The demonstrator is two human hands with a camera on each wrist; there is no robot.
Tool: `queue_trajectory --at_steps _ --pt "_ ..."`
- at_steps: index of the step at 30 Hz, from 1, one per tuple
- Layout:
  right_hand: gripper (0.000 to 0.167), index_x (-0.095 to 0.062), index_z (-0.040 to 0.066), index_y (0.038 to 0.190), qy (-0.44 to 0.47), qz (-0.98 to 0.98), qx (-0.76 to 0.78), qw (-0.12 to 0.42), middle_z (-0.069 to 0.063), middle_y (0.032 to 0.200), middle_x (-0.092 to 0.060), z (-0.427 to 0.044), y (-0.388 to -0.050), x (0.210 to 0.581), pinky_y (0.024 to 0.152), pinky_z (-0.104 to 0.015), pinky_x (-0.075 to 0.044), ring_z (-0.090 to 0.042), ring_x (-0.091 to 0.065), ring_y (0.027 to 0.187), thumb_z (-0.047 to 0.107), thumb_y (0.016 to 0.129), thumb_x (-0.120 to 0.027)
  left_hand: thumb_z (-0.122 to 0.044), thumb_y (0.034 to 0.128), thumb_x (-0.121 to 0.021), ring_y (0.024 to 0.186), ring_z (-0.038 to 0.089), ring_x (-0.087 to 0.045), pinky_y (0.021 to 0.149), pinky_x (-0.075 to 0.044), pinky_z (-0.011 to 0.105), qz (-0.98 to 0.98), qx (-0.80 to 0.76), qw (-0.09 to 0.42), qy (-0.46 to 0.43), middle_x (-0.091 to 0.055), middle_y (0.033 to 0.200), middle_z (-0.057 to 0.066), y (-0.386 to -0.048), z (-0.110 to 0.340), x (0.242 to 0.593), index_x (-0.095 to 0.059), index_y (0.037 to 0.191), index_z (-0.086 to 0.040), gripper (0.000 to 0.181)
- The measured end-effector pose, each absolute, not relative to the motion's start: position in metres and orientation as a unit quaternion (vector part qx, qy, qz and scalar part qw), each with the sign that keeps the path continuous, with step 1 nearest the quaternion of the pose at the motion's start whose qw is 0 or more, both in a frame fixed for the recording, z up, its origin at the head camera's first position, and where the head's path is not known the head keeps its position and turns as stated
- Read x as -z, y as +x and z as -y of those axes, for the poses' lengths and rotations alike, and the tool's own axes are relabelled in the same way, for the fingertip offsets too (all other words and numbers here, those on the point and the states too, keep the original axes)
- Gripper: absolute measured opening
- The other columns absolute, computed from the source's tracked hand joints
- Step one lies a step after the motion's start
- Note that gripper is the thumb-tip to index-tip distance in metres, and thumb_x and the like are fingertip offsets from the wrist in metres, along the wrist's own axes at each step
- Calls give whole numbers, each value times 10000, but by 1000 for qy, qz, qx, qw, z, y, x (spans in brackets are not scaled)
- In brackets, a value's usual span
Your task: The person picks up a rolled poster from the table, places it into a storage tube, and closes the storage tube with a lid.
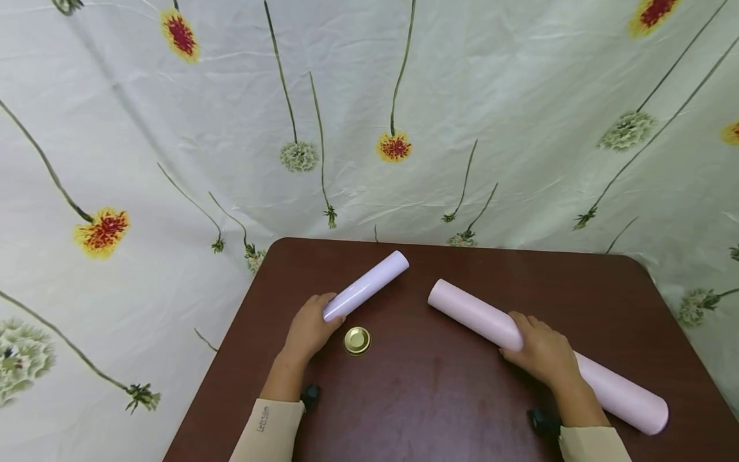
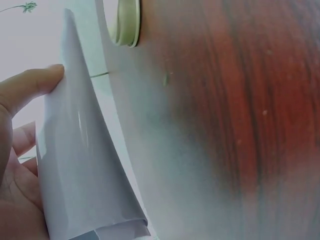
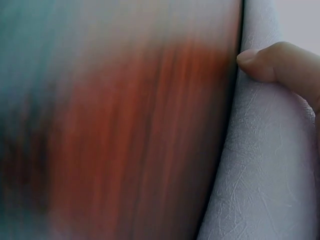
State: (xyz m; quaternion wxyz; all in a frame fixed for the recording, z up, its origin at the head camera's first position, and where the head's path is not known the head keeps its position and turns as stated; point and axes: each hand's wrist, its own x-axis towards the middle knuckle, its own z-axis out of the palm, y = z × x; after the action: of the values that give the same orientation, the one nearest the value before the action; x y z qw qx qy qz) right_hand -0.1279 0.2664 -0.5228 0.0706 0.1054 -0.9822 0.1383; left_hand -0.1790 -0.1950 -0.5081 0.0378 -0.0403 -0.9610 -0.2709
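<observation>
My left hand (image 1: 308, 326) grips the near end of a glossy white paper roll (image 1: 369, 283), which slants away to the upper right. In the left wrist view the thumb lies along the rolled sheet (image 2: 90, 165) with fingers behind it, and the sheet's lower edge shows a loose overlap. My right hand (image 1: 539, 350) holds a longer, thicker pale pink roll (image 1: 470, 311) near its middle. Seen from the right wrist, that roll's surface (image 3: 260, 165) is finely creased, with the thumb pressed across it; the other fingers are mostly hidden.
A small round gold-coloured object (image 1: 357, 341) sits on the dark brown table (image 1: 427, 410), just right of my left hand. Flower-printed white sheeting (image 1: 358, 192) hangs behind the table's far edge and along its sides. Dark devices are at both wrists.
</observation>
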Motion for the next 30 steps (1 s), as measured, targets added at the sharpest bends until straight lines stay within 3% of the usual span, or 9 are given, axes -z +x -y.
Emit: queue_trajectory --at_steps 21,30 --pt "746 -545 105 1324 119 966 -154 172 -176 1124 -684 -271 -131 506 689 -580 -527 -381 -668 934 377 706 -863 -238 828 -825 1084 306 -641 921 -509 498 946 293 89 -105 -647 1243 141 -169 193 474 -578 1410 -99 647" --pt "763 -548 107 1347 117 962 -157 192 -184 1092 -669 -272 -132 497 673 -583 -517 -389 -661 900 370 695 -846 -216 822 -835 1072 284 -640 915 -516 474 945 291 92 -117 -630 1222 99 -161 191 460 -638 1352 -104 576"
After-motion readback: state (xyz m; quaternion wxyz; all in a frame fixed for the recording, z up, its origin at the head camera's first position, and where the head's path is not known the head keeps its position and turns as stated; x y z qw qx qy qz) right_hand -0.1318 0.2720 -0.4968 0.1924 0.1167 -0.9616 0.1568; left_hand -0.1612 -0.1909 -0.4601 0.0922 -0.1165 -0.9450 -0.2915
